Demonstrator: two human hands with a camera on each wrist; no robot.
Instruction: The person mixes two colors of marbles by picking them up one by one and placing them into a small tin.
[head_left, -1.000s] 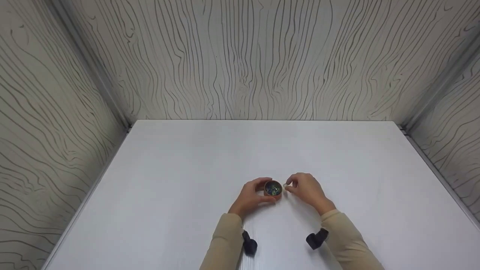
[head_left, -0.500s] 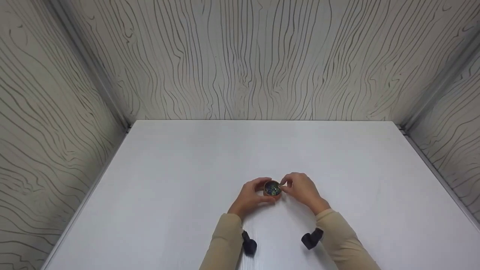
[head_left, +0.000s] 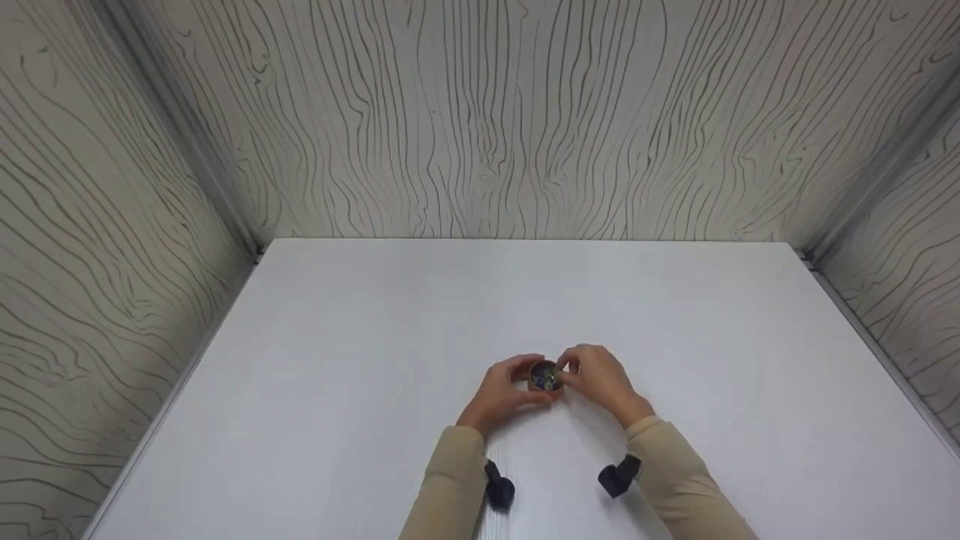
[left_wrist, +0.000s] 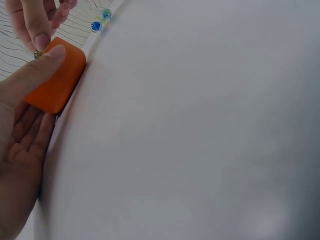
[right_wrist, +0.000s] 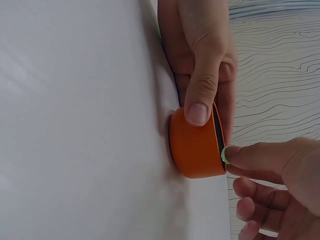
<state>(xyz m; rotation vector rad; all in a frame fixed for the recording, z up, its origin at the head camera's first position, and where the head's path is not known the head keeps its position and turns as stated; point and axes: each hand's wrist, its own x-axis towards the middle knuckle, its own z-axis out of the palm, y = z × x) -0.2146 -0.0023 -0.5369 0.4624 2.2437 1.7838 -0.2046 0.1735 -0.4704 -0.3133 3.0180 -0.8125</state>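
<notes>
My left hand holds a small round orange cup upright on the white table, thumb on the near side and fingers round the far side. Several glass marbles in blue, green and yellow lie inside it. At the cup's right rim my right hand pinches a pale greenish marble between thumb and forefinger, while its other fingers stay loosely bent. Two more marbles show beyond the cup in the left wrist view, a blue one and a blue-green one.
The white tabletop spreads around both hands. Wood-grain-patterned panels rise at the back and sides, with metal strips at the corners. A black wrist camera is worn on the left wrist, another black camera on the right.
My right hand has moved left from just beside the cup to its rim, with the marble between its fingertips. The left hand and the cup have stayed in place.
</notes>
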